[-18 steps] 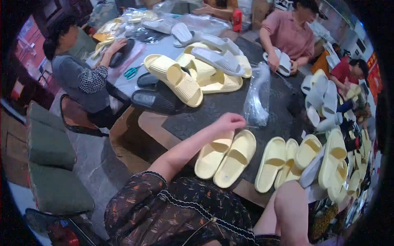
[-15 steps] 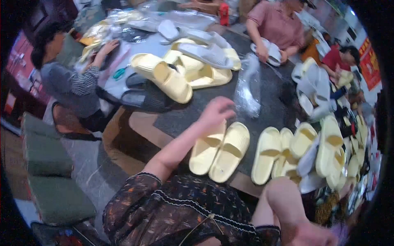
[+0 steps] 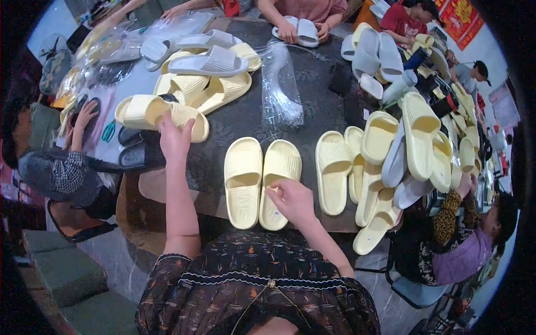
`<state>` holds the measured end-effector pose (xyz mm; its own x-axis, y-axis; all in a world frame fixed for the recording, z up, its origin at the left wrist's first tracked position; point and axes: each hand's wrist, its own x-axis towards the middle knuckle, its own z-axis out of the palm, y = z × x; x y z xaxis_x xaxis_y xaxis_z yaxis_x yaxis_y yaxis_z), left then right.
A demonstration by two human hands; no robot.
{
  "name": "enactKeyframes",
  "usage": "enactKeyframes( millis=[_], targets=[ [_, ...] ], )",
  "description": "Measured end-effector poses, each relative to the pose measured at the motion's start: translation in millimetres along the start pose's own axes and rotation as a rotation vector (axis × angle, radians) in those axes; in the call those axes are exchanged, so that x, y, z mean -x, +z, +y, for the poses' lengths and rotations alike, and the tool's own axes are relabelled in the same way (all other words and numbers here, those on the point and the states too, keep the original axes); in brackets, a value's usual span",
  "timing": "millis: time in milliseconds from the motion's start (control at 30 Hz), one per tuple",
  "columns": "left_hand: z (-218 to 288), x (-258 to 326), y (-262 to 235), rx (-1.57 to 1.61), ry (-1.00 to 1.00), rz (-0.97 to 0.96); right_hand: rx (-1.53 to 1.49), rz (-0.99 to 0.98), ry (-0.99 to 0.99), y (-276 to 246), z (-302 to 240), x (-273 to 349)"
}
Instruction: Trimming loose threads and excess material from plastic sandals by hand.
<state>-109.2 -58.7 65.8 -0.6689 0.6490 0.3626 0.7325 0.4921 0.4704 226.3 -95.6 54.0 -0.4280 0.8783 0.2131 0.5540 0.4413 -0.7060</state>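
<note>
Done: pale yellow pair [image 3: 261, 183] lay side by side at the table's [image 3: 312, 106] near edge | right hand [image 3: 293, 200] pinched that pair's right slipper | left hand [image 3: 175, 139], fingers spread, gripped a far-left slipper [image 3: 146, 111] | left, by my judgement: right pile [image 3: 391, 156] unsorted, bags [image 3: 281, 89] unused.

A small footwear packing workshop, with several people seated round one shared table.

The dark round worktable [image 3: 312, 106] is heaped with pale yellow moulded foam slippers [image 3: 262, 181] and grey ones [image 3: 209, 58], clear plastic bags [image 3: 282, 86] lie among them, and more slippers are stacked at the right [image 3: 419, 142].
</note>
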Motion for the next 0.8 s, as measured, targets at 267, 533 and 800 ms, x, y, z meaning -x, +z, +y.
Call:
enactKeyframes(
  millis=[267,533,800],
  targets=[
    [28,43,-14,0.308,0.098,-0.016,0.058,-0.059,0.041,4,0,-6],
    [42,52,-37,0.549,0.587,-0.203,-0.254,0.196,0.017,3,4,-10],
    [63,69,-38,0.560,0.955,-0.549,-0.226,0.416,-0.060,-23,15,-25]
  ],
)
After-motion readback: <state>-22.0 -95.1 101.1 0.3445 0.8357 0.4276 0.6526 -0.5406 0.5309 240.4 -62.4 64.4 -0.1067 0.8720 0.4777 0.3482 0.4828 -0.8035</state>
